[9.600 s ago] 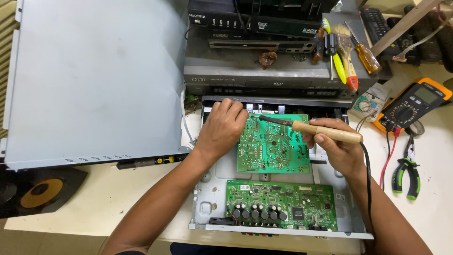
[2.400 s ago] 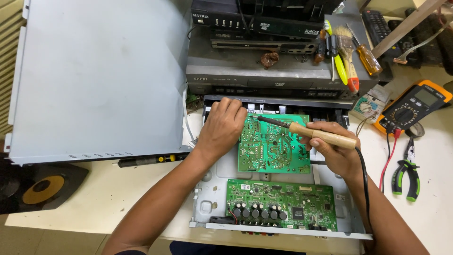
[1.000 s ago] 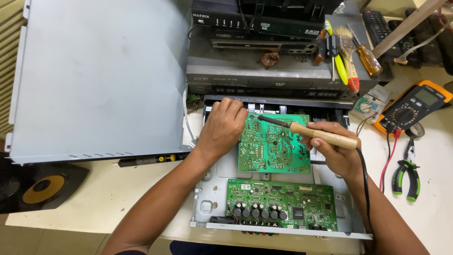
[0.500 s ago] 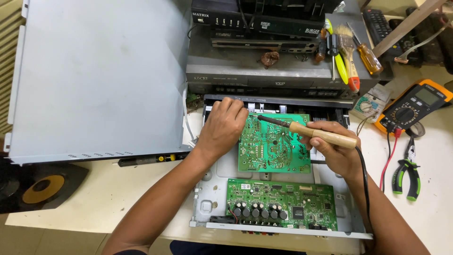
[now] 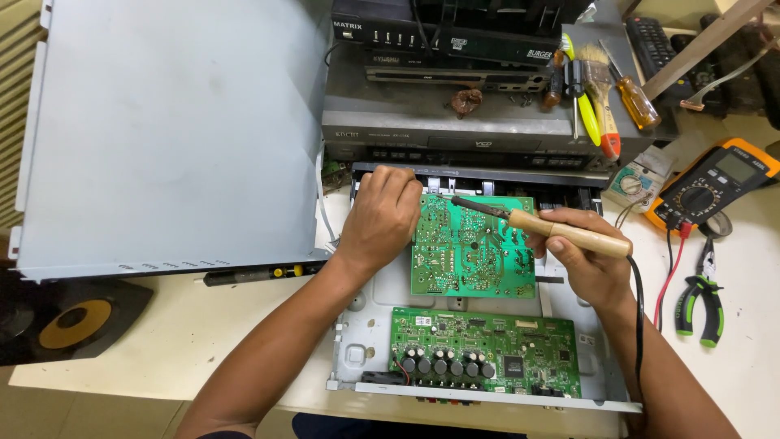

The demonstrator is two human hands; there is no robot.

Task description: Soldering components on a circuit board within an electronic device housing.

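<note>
The right hand (image 5: 597, 264) has its fingers closed around the wooden-handled soldering iron (image 5: 540, 228), whose dark tip rests on the upper left part of the green circuit board turned solder-side up (image 5: 473, 248). The left hand (image 5: 382, 219) presses curled fingers on that board's left edge; I cannot tell if they pinch anything. The board lies loose in the open grey metal chassis (image 5: 357, 358), with its lid off, so soldering seems still in progress and reassembly remains.

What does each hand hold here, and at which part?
The right hand holds a soldering iron by its wooden handle. The left hand rests at the top left corner of the upturned green circuit board; a hold cannot be told.
</note>
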